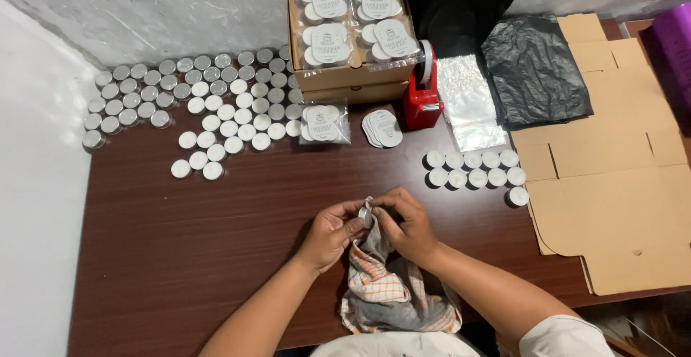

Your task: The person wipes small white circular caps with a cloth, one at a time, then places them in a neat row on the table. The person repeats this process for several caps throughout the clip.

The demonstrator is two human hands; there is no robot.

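My left hand (332,230) and my right hand (404,222) meet over the near middle of the dark wooden table (180,256). Between their fingertips sits a small silver tealight cup (366,216), partly wrapped in a checked grey-and-orange cloth (392,292) that hangs down toward my lap. Both hands pinch the cup and cloth together. Much of the cup is hidden by fingers and cloth.
Several tealights (216,112) crowd the far left; two short rows (475,168) lie right of centre. A cardboard box of bagged candles (353,26), a loose bag (324,123), round labels (381,128), a red tape dispenser (423,94), foil, black plastic (536,69) and flat cardboard (612,184) fill the back and right.
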